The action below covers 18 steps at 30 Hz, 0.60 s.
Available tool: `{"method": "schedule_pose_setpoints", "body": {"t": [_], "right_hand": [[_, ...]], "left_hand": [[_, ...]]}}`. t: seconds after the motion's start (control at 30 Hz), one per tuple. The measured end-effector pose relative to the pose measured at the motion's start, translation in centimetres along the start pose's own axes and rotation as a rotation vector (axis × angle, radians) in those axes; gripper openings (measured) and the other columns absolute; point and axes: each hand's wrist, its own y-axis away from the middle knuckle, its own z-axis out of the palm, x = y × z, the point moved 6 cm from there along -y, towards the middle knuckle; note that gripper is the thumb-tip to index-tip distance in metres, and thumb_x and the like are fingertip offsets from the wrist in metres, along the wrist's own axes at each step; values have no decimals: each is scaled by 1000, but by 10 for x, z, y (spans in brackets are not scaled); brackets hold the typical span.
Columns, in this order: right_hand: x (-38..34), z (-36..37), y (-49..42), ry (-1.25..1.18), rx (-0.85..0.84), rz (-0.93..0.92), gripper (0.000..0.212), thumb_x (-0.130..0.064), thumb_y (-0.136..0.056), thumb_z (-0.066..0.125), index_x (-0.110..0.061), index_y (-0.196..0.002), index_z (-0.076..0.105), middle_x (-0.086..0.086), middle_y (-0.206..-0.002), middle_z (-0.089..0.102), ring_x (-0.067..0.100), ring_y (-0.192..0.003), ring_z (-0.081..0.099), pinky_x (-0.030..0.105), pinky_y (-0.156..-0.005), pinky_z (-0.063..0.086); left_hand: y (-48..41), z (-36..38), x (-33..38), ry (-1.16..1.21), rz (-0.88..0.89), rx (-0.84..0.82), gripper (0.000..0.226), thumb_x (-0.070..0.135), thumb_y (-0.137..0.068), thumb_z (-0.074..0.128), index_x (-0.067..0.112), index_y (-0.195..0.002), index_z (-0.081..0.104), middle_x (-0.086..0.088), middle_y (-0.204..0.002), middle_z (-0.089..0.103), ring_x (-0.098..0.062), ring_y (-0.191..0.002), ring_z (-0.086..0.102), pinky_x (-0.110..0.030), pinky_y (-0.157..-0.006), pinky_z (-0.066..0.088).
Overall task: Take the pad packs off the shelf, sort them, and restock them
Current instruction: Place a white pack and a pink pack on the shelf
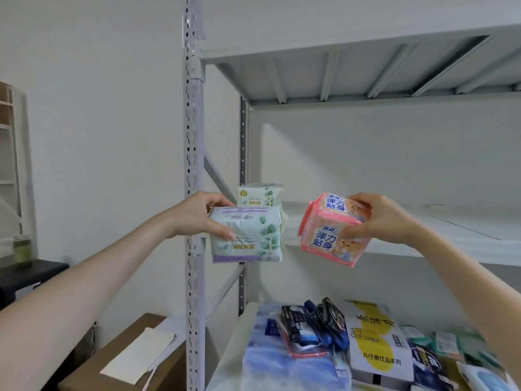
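My left hand grips a leaf pack by its upper left corner: the thumb lies curled across the pale front and the other fingers wrap over the top edge and go behind, where I cannot see them. The pack hangs upright in the air just right of that hand, in front of the grey post. Just beyond it, above my knuckles, a second leaf pack stands at the left end of the shelf; its base is hidden by the pack I hold. My right hand holds a pink pack from its right side, thumb bent onto the front face and fingers curled over the top. The pack is tilted, its lower corner dipping towards me, and I cannot tell whether it is one pack or two stacked. It sits just left of that hand, level with the shelf's front edge, and a clear gap parts it from the leaf pack. Past my right hand the shelf board runs off to the right. Well below both hands, on the lower shelf, lie dark packs leaning together, a white and yellow bag beside them, and a blue bundle underneath. Down under my left forearm a cardboard box carries a sheet of paper, and far to the left of that arm a green jar stands on a black surface.
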Motion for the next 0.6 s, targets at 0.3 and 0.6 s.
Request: {"method": "schedule_pose_setpoints", "body": {"t": [0.3, 0.6], "right_hand": [[13, 8, -90, 39, 8, 11, 58, -29, -52, 92, -28, -102, 63, -8, -92, 71, 10, -80, 69, 35, -75, 58], [16, 13, -154, 112, 14, -8, 57, -28, -55, 92, -25, -104, 63, -6, -93, 71, 11, -80, 69, 34, -76, 57]], "left_hand": [[-107, -20, -47, 19, 33, 11, 55, 21, -58, 92, 24, -107, 67, 1, -106, 71, -13, -97, 68, -35, -88, 56], [-178, -19, -90, 72, 17, -18, 51, 20, -60, 91, 25, -105, 68, 1, -106, 70, -5, -88, 69, -18, -64, 53]]}}
